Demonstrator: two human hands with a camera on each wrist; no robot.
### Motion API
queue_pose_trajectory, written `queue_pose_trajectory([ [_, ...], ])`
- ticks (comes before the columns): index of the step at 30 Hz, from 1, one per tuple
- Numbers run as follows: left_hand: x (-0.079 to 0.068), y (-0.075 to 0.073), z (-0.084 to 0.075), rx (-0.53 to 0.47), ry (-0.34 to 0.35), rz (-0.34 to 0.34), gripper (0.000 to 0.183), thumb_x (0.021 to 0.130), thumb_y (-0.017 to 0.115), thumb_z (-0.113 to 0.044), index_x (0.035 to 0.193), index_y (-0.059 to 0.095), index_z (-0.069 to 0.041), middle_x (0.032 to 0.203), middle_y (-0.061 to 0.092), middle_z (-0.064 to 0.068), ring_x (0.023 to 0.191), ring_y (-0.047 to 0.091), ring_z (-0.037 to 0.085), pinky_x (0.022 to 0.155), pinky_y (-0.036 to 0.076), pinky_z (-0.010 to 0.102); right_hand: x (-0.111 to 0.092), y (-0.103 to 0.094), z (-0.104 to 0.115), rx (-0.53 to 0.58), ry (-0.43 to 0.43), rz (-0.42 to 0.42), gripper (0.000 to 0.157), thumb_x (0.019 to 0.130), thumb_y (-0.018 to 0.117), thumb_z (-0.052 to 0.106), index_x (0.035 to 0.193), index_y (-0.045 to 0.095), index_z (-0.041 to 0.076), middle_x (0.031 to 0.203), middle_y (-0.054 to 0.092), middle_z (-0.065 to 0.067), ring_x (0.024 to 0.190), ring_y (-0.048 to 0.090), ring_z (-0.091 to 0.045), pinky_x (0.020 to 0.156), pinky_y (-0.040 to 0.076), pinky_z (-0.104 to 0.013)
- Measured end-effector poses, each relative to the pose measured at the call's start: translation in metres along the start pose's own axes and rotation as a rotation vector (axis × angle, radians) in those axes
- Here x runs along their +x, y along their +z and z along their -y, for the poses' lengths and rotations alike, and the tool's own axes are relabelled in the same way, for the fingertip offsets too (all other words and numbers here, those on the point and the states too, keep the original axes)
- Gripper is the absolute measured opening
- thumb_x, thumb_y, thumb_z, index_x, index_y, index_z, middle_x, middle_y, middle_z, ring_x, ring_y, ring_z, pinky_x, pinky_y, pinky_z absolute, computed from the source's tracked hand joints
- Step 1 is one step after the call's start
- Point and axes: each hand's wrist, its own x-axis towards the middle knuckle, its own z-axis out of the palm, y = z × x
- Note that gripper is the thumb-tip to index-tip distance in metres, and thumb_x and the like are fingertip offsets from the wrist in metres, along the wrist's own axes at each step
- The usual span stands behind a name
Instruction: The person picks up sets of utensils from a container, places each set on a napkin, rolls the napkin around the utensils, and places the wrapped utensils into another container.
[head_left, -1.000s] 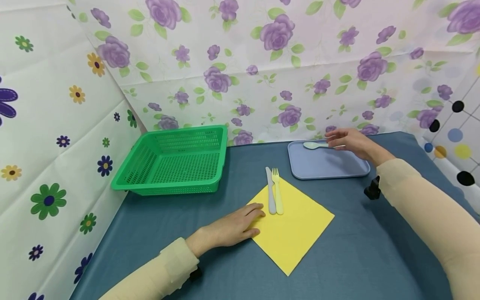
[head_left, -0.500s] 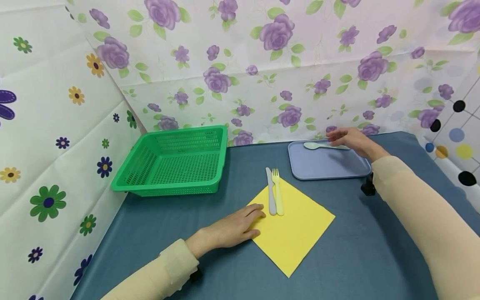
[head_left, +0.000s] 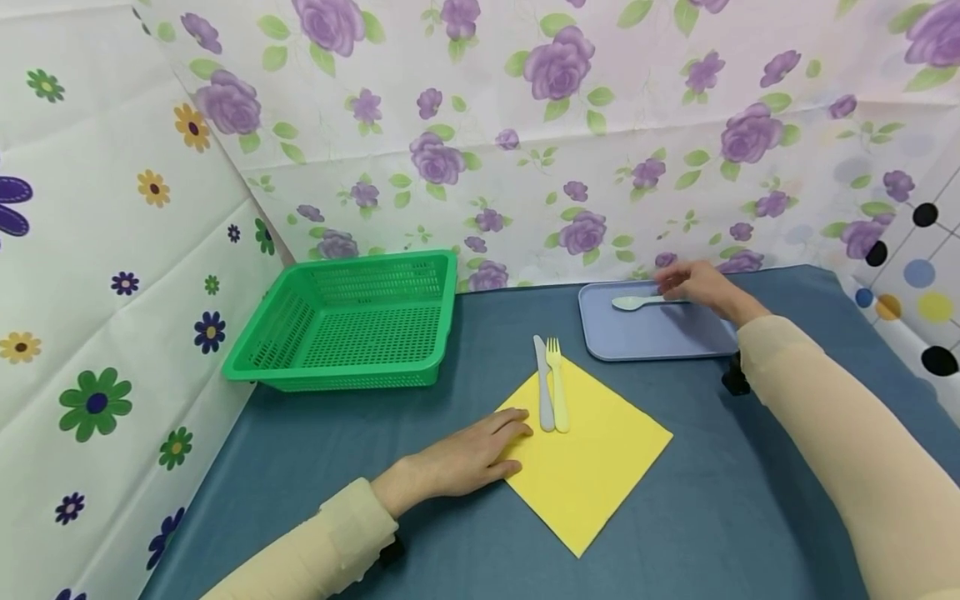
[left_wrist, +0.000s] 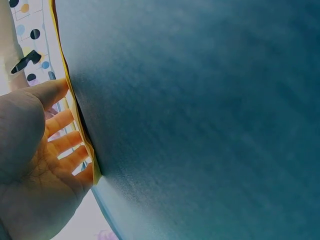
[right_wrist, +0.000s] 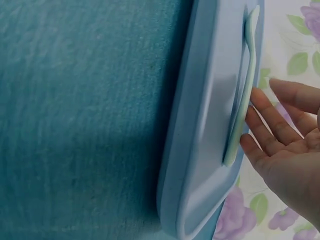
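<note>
Loose is how my right hand (head_left: 703, 286) stands: fingers reached out, their tips seeming to touch the spoon (right_wrist: 247, 90) along its handle, thumb held apart, so nothing is pinched; the spoon is within the raised rim of the tray (head_left: 660, 340), in its far half, bowl towards 9 o'clock, handle running to 3 o'clock below my fingers; whether it lies flat or is tipped slightly off the tray floor, I cannot tell. I judge the step in hand to be getting hold of this spoon; the next move, as I see it, calls for my thumb to come round and meet the fingers across the handle, lest it skid; should it be meant for the other cutlery, its way lies towards 8 o'clock.

On that side the knife (head_left: 544, 392) and the fork (head_left: 559, 392) lie side by side, fork on the knife's 3 o'clock side, handles on the yellow sheet (head_left: 592, 483), upper ends pointing to 12 o'clock past its edge; my left hand (head_left: 465, 457) lies relaxed at the sheet's 9 o'clock corner, fingertips on it, clasping nothing, perhaps steadying it; farther out, at 10 o'clock from the sheet, stands the green basket (head_left: 337, 381); the blue tablecloth (head_left: 720, 467) spreads under everything.
</note>
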Motion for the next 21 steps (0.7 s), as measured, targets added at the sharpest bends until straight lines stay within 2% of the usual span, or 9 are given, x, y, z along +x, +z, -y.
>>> queue_pose_trajectory([
  [3, 0.0001, -0.0003, 0.0002, 0.001, 0.003, -0.002, 0.049, 0.112, 0.051, -0.036, 0.155, 0.044, -0.015, 0.168, 0.028, 0.002, 0.156, 0.026, 0.017, 0.125, 0.029, 0.035, -0.0008, 0.0009, 0.0018, -0.057, -0.018, 0.001, 0.04, 0.096, 0.062, -0.009, 0.135, 0.058, -0.014, 0.127, 0.065, -0.033, 0.117, 0.061, -0.041, 0.088, 0.055, -0.032],
  [4, 0.0, -0.0004, 0.0, 0.001, 0.004, -0.003, 0.049, 0.112, 0.051, -0.036, 0.155, 0.044, -0.015, 0.168, 0.029, 0.002, 0.156, 0.026, 0.017, 0.125, 0.029, 0.035, -0.0009, 0.0013, 0.0012, -0.074, -0.024, 0.003, 0.04, 0.094, 0.061, -0.011, 0.134, 0.059, -0.015, 0.126, 0.064, -0.034, 0.117, 0.061, -0.043, 0.085, 0.055, -0.032],
  [8, 0.0001, 0.0001, 0.0, 0.004, 0.008, -0.008, 0.049, 0.112, 0.051, -0.036, 0.155, 0.044, -0.015, 0.168, 0.029, 0.002, 0.156, 0.026, 0.017, 0.125, 0.029, 0.035, -0.0022, 0.0036, 0.0, -0.142, -0.04, -0.001, 0.037, 0.091, 0.062, -0.013, 0.128, 0.063, -0.014, 0.119, 0.064, -0.033, 0.111, 0.06, -0.044, 0.082, 0.055, -0.039],
  [17, 0.0009, 0.0007, 0.0004, 0.01, -0.002, 0.001, 0.049, 0.112, 0.05, -0.036, 0.155, 0.044, -0.016, 0.169, 0.028, 0.001, 0.156, 0.026, 0.016, 0.125, 0.029, 0.035, -0.0023, 0.0062, -0.0029, -0.211, -0.018, -0.005, 0.03, 0.094, 0.068, -0.005, 0.124, 0.067, -0.011, 0.109, 0.065, -0.027, 0.096, 0.058, -0.035, 0.076, 0.05, -0.037],
  [21, 0.0005, -0.0003, 0.0001, 0.016, 0.004, -0.003, 0.049, 0.112, 0.051, -0.036, 0.155, 0.044, -0.015, 0.168, 0.029, 0.002, 0.156, 0.026, 0.017, 0.125, 0.029, 0.035, -0.0016, 0.0049, -0.0032, -0.23, -0.014, 0.002, 0.028, 0.095, 0.069, -0.003, 0.123, 0.068, -0.01, 0.108, 0.064, -0.025, 0.095, 0.057, -0.034, 0.077, 0.05, -0.038],
])
